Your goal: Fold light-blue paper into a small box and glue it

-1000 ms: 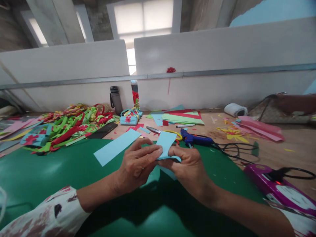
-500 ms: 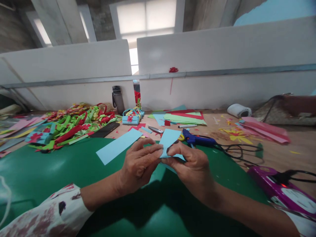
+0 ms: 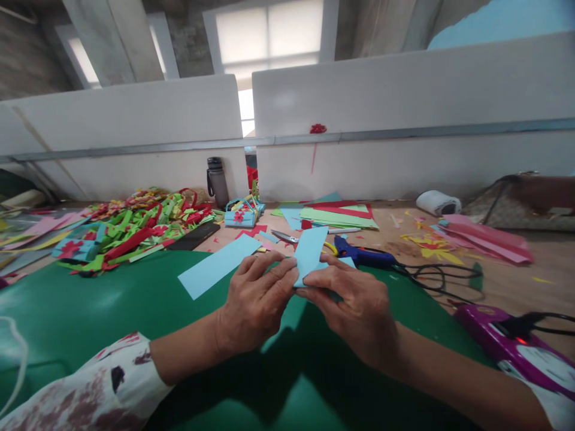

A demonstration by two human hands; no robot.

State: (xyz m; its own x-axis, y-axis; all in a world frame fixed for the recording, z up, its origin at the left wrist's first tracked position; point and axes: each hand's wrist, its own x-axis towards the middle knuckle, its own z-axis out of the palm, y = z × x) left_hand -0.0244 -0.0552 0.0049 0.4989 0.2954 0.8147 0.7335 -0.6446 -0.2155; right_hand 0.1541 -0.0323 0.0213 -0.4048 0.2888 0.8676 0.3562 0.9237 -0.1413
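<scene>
Between my two hands is a light-blue paper strip [image 3: 311, 245], folded at its near end, with one part standing up above the fingers. My left hand [image 3: 258, 299] pinches the fold from the left, its fingers closed. On the other side my right hand [image 3: 348, 302] grips the same fold between thumb and forefinger. Part of the fold is hidden under the fingertips. Another piece of light-blue paper shows just behind the right hand. A second flat light-blue strip [image 3: 218, 266] lies on the green mat [image 3: 112, 305] to the left of my hands.
Scissors [image 3: 285, 237] and a blue glue gun [image 3: 366, 256] lie beyond my hands. Green and red paper scraps [image 3: 135, 230] heap up at left, near a phone [image 3: 195, 237] and a bottle [image 3: 218, 182]. At right are a purple power strip [image 3: 516, 347] and its cords.
The upright part of the folded strip has shifted and now shows wider and straighter. My right fingers have moved slightly along the fold. The view has shifted a little.
</scene>
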